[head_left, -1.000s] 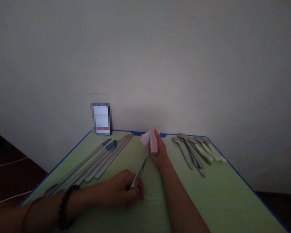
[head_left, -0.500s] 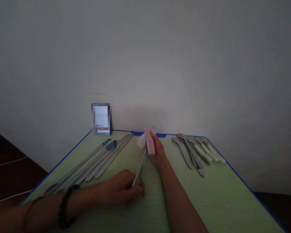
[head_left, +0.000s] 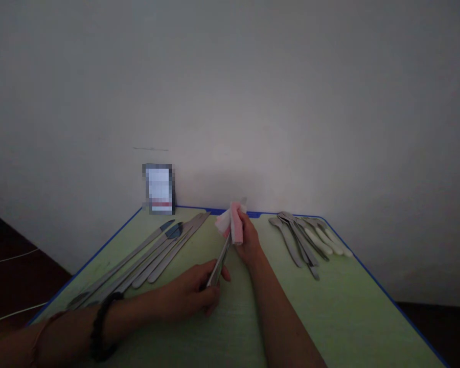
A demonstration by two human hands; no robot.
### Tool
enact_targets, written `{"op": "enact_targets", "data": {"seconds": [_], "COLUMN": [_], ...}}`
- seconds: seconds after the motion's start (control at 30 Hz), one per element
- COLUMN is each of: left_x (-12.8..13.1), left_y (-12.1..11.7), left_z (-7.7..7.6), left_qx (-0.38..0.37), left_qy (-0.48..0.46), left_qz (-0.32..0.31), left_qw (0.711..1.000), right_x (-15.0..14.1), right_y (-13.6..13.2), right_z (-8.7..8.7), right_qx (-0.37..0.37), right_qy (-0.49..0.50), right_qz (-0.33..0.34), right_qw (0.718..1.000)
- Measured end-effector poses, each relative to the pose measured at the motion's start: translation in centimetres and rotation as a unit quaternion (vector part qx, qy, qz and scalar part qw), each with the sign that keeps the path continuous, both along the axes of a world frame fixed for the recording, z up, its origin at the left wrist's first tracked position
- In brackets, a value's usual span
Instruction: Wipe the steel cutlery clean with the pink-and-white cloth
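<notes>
My left hand (head_left: pixel 201 289), a dark beaded bracelet on its wrist, is closed around the lower end of a long metal table knife (head_left: pixel 221 259). The knife slants up and away from me. Its upper part is wrapped in a pink and white cloth (head_left: pixel 236 225), and only a pale tip shows above the folds. My right hand (head_left: pixel 249 240) grips this cloth around the knife. Left of my hands lie several table knives (head_left: pixel 163 258), their blades toward the wall. To the right is a pile of spoons and other cutlery (head_left: pixel 297 237), some with white handles (head_left: pixel 322 240).
The pale green table (head_left: pixel 329 317) has a blue edge and stands against a grey wall (head_left: pixel 230 102). At the back left corner a phone-like device (head_left: pixel 160 189), blurred out, leans upright on the wall. White cables (head_left: pixel 15 312) run along the dark floor at left.
My left hand has shifted slightly up and to the left along the knife. The cloth and my right hand stay in nearly the same place. The view has moved a little.
</notes>
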State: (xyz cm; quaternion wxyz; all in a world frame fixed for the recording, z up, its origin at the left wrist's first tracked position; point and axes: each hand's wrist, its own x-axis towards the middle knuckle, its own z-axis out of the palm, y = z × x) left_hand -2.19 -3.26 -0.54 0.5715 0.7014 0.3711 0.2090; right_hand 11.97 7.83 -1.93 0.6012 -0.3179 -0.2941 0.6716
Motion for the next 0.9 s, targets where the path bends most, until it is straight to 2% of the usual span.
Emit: {"op": "enact_targets", "data": {"seconds": [0.37, 0.6, 0.9], "left_x": [-0.16, -0.03, -0.07], "left_y": [0.14, 0.01, 0.1], "left_z": [0.07, 0.09, 0.06], "left_qx": [-0.001, -0.005, 0.005], "left_qy": [0.024, 0.023, 0.019], "left_qz": [0.005, 0.008, 0.002], "left_qw": [1.0, 1.0, 1.0], "right_x": [-0.08, 0.11, 0.1], "right_y": [0.43, 0.08, 0.11], "right_z": [-0.64, -0.36, -0.26], "right_qx": [-0.001, 0.044, 0.039], "right_qy": [0.002, -0.049, -0.072], "right_qz": [-0.006, -0.024, -0.028], "right_qw": [1.0, 0.998, 0.996]}}
